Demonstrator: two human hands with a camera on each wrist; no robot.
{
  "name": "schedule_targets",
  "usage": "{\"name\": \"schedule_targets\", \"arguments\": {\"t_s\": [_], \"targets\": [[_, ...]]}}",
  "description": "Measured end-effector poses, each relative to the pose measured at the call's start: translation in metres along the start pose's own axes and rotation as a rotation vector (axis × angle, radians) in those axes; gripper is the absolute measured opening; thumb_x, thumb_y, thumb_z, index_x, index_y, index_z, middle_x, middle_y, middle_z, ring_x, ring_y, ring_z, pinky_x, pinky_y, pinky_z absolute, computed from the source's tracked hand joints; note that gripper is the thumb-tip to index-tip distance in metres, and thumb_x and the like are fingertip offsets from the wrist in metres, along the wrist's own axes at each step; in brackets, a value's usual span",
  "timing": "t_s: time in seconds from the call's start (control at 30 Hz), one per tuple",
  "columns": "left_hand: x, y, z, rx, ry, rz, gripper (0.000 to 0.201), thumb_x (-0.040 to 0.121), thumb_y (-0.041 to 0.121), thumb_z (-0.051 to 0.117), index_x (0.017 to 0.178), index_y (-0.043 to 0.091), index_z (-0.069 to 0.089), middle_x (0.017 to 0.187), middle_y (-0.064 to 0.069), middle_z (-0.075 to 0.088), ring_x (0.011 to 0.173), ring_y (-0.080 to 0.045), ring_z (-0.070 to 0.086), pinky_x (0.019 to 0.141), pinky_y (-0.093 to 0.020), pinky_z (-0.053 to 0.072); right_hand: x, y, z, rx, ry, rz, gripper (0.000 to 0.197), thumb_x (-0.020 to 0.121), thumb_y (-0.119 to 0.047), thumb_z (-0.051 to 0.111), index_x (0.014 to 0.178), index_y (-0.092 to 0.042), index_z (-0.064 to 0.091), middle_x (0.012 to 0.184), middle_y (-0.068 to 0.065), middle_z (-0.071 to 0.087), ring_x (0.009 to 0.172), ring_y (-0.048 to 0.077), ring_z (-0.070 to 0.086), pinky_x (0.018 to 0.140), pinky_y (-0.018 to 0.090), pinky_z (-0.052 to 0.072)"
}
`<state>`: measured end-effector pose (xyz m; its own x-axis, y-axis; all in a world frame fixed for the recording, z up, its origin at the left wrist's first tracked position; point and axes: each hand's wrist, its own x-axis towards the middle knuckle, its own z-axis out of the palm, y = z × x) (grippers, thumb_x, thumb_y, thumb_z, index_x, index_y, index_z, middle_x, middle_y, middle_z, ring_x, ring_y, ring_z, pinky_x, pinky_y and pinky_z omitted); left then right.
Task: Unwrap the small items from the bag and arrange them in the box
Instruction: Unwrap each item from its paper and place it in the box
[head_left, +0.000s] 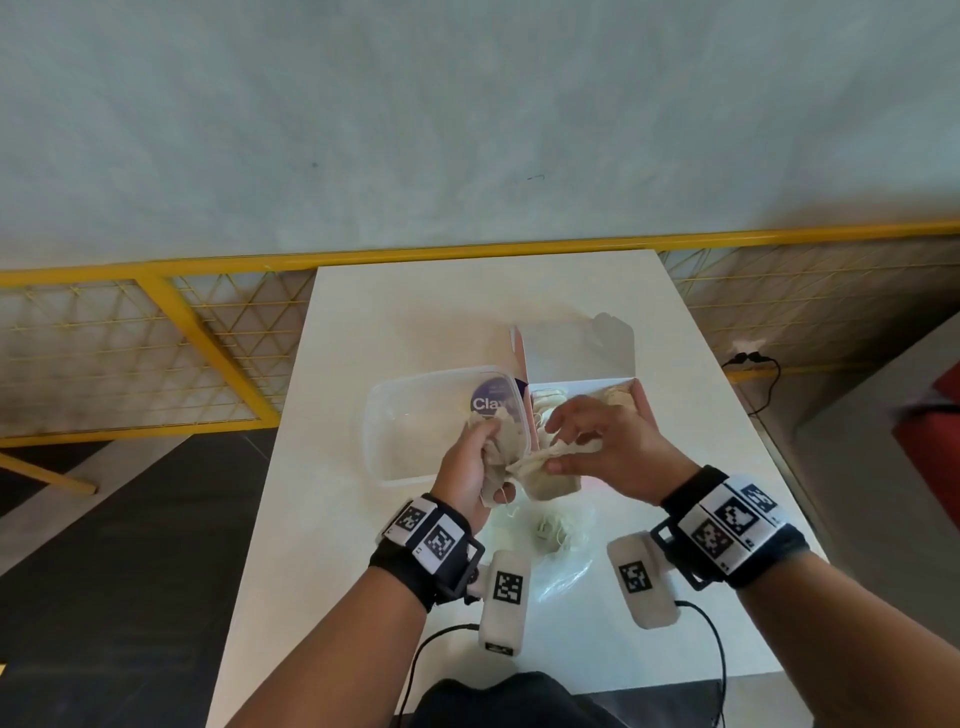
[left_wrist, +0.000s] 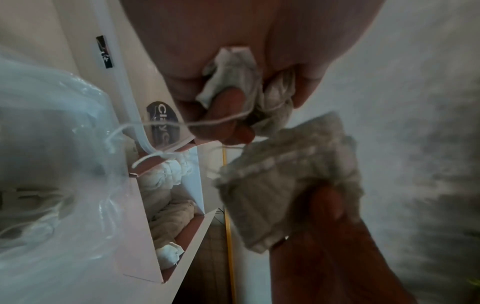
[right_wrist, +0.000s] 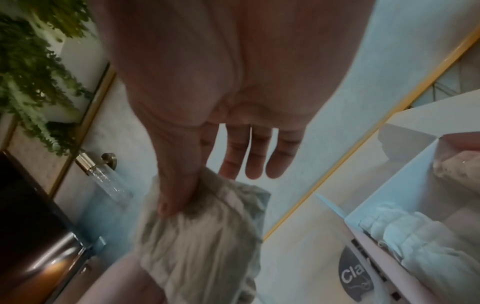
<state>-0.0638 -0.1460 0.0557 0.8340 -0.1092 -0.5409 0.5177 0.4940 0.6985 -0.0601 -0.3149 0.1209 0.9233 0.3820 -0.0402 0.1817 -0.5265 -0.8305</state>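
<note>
My left hand (head_left: 470, 462) clutches crumpled wrapping (head_left: 501, 441); my right hand (head_left: 605, 441) pinches a small cloth pouch (head_left: 550, 475) stretched sideways between them. The open box (head_left: 641, 397), already holding pouches, lies at twelve o'clock, nearer my right hand.

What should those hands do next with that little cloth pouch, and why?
Probably the right hand lifts the pouch into the box: it pinches the pouch clear of the left hand, which grips crumpled wrapping, and others already lie there.
</note>
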Motion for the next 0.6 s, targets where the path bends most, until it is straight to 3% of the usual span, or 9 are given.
{"name": "schedule_targets", "arguments": {"t_s": [0.07, 0.13, 0.2, 0.23, 0.27, 0.3, 0.4, 0.5, 0.6], "targets": [[-0.001, 0.0, -0.002, 0.033, -0.006, 0.047, 0.013, 0.097, 0.028, 0.047, 0.092, 0.017, 0.053, 0.06, 0.001, 0.055, 0.044, -0.012, 0.047, 0.036, -0.017, 0.028, 0.002, 0.003, 0.001, 0.153, -0.028, 0.054, 0.009, 0.072, -0.003, 0.076, 0.074, -0.002, 0.067, 0.065, -0.017, 0.059, 0.066, -0.011, 0.052, 0.065, 0.002, 0.037], [-0.002, 0.001, -0.005, 0.044, -0.036, 0.107, 0.012, 0.097, 0.028, 0.048, 0.089, 0.02, 0.053, 0.062, 0.001, 0.051, 0.044, -0.011, 0.044, 0.036, -0.016, 0.026, 0.002, 0.007, 0.003, 0.282, -0.056, 0.108, 0.018, 0.075, 0.005, 0.07, 0.07, -0.01, 0.063, 0.052, -0.017, 0.058, 0.054, -0.005, 0.051, 0.059, 0.006, 0.039], [-0.004, 0.001, -0.009, 0.053, -0.067, 0.154, 0.008, 0.09, 0.028, 0.056, 0.089, 0.02, 0.055, 0.064, -0.001, 0.051, 0.045, -0.011, 0.044, 0.035, -0.015, 0.026, 0.002, 0.014, 0.006, 0.42, -0.083, 0.149, 0.021, 0.076, 0.008, 0.068, 0.08, -0.012, 0.065, 0.061, -0.012, 0.064, 0.063, -0.002, 0.057, 0.067, 0.011, 0.045], [-0.004, 0.0, -0.01, 0.065, -0.082, 0.174, 0.01, 0.084, 0.027, 0.062, 0.087, 0.02, 0.055, 0.064, -0.001, 0.051, 0.045, -0.011, 0.044, 0.035, -0.014, 0.026, 0.002, 0.017, 0.007, 0.482, -0.104, 0.163, 0.027, 0.074, 0.007, 0.07, 0.089, -0.016, 0.067, 0.069, -0.001, 0.065, 0.072, 0.008, 0.059, 0.074, 0.018, 0.047], [-0.004, -0.001, -0.011, 0.082, -0.096, 0.189, 0.015, 0.079, 0.025, 0.068, 0.083, 0.019, 0.055, 0.063, -0.001, 0.052, 0.045, -0.01, 0.043, 0.035, -0.014, 0.027, 0.003, 0.019, 0.008, 0.526, -0.129, 0.174, 0.036, 0.072, 0.003, 0.074, 0.097, -0.023, 0.068, 0.073, 0.013, 0.059, 0.075, 0.02, 0.054, 0.078, 0.026, 0.046], [-0.004, -0.002, -0.011, 0.104, -0.107, 0.197, 0.018, 0.076, 0.022, 0.074, 0.079, 0.019, 0.056, 0.062, 0.0, 0.052, 0.045, -0.01, 0.043, 0.036, -0.014, 0.027, 0.004, 0.022, 0.01, 0.542, -0.149, 0.184, 0.042, 0.07, -0.002, 0.077, 0.101, -0.029, 0.068, 0.075, 0.016, 0.05, 0.075, 0.025, 0.046, 0.078, 0.031, 0.042], [-0.003, -0.005, -0.01, 0.169, -0.111, 0.196, 0.021, 0.071, 0.022, 0.078, 0.071, 0.02, 0.058, 0.063, -0.001, 0.053, 0.046, -0.011, 0.042, 0.037, -0.014, 0.026, 0.006, 0.024, 0.012, 0.561, -0.173, 0.203, 0.042, 0.071, -0.006, 0.075, 0.104, -0.029, 0.064, 0.074, 0.017, 0.049, 0.073, 0.026, 0.046, 0.076, 0.029, 0.045], [0.0, -0.005, -0.01, 0.195, -0.094, 0.202, 0.014, 0.08, 0.017, 0.069, 0.072, 0.018, 0.058, 0.06, 0.0, 0.055, 0.044, -0.01, 0.044, 0.035, -0.014, 0.025, 0.007, 0.026, 0.014, 0.512, -0.134, 0.203, 0.02, 0.077, 0.004, 0.068, 0.086, -0.014, 0.065, 0.074, 0.0, 0.066, 0.073, 0.012, 0.059, 0.069, 0.019, 0.05], [0.001, -0.006, -0.015, 0.272, -0.066, 0.233, 0.014, 0.086, 0.008, 0.065, 0.075, 0.015, 0.058, 0.055, 0.001, 0.055, 0.044, -0.01, 0.044, 0.035, -0.016, 0.026, 0.006, 0.033, 0.016, 0.465, -0.08, 0.206, 0.019, 0.076, 0.002, 0.07, 0.072, -0.015, 0.064, 0.065, -0.006, 0.062, 0.067, 0.011, 0.055, 0.065, 0.023, 0.046]]}}
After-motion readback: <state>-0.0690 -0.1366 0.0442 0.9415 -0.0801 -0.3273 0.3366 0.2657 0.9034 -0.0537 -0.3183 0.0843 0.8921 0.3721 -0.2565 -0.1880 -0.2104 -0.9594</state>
